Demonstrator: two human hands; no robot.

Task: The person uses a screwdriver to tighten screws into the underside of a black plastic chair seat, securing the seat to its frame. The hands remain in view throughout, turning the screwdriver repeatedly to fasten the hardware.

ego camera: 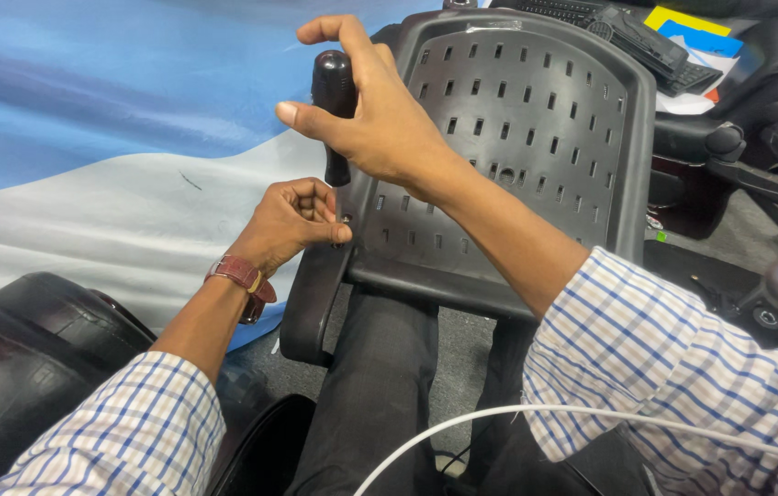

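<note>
A black perforated plastic chair panel (517, 119) rests tilted on my lap. My right hand (380, 110) grips the black handle of a screwdriver (332, 87), held upright over the panel's left edge. Just below it, my left hand (292, 220), with a brown watch at the wrist, pinches something small at the screwdriver's tip, against the black armrest bracket (311, 303) on the panel's left side. The tip and what the fingers pinch are hidden.
A blue and white sheet (86, 138) covers the area to the left. Black padded chair parts (31, 340) lie at lower left. More black chair parts (756, 147) and a keyboard (627, 32) are at upper right. A white cable (536, 413) crosses my lap.
</note>
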